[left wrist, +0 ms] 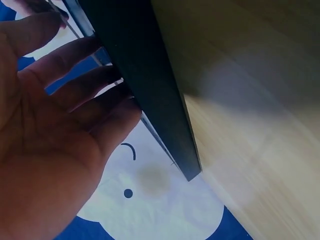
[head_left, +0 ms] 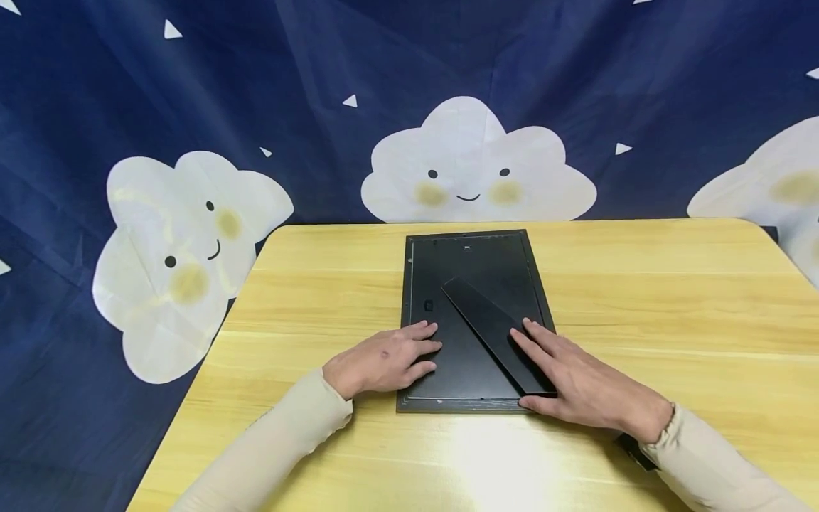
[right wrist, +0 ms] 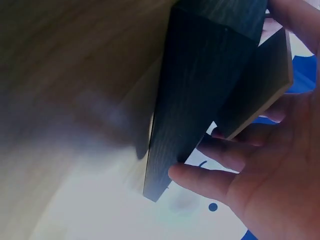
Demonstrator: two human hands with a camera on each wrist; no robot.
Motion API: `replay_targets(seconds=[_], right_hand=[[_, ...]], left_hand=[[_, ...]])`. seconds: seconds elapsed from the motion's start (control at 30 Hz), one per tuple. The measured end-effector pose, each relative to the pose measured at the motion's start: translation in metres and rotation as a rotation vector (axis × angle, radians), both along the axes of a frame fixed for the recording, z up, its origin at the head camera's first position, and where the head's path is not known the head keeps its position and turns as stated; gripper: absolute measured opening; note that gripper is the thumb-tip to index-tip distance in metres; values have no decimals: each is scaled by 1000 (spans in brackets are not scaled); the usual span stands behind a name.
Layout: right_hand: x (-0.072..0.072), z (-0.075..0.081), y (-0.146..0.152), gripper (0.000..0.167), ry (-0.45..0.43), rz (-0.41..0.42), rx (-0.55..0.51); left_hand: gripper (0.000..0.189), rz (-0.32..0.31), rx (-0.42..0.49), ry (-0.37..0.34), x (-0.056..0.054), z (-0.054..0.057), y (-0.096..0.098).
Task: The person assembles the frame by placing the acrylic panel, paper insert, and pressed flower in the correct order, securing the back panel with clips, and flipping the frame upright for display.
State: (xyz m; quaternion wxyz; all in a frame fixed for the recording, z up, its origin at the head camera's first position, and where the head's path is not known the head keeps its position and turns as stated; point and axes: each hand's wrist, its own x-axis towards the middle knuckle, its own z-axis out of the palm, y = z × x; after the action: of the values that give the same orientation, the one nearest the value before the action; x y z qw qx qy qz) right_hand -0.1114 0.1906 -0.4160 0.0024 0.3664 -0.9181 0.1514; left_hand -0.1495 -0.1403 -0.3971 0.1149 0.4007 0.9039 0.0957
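A black picture frame (head_left: 473, 320) lies on the table with its backing board facing up. Its easel leg (head_left: 489, 334) slants across the back, from near the middle down to the lower right corner. My left hand (head_left: 387, 359) rests its outstretched fingers on the left border and backing; the left wrist view has those fingertips over the frame's side (left wrist: 145, 85). On the other side, my right hand (head_left: 585, 380) lays its fingers over the leg and right edge, thumb at the bottom corner. In the right wrist view the leg (right wrist: 260, 85) stands up from the frame's dark side (right wrist: 200, 90).
The light wooden table (head_left: 307, 284) carries the frame near its middle. Behind it hangs a dark blue cloth (head_left: 320, 57) printed with smiling white clouds (head_left: 473, 156). A dark band (head_left: 633, 451) shows at my right wrist.
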Motion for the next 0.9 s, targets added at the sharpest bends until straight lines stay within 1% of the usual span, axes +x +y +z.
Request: replay_targets(seconds=[0.17,0.4,0.5,0.6,0.73,0.77,0.83,0.9], right_hand=[[1,2,-2,92,-42,-36,-8],[1,4,-2,111,-107,-175,4],[0,3,-2,113,-104,-184,9],[0,2,-1,115,-95,-183,2],[0,2,-1,114,-102,-180,-8],[1,2,-1,114,-101,-177,-9],[1,3,-1,112,-96,-171,-10],[1,3,-1,111,-92,-170,-10]], left_hand=[[44,-10,-3,-20,-2,0,0],[47,-16,-4,-17,-2,0,1],[49,-8,-8,-28,-1,0,0],[60,16,-8,-71,1,-1,1],[89,48,-21,-106,5,-1,2],[95,51,-23,-106,6,0,2],[102,56,-31,-107,7,0,2],[105,57,-33,-107,7,-1,2]])
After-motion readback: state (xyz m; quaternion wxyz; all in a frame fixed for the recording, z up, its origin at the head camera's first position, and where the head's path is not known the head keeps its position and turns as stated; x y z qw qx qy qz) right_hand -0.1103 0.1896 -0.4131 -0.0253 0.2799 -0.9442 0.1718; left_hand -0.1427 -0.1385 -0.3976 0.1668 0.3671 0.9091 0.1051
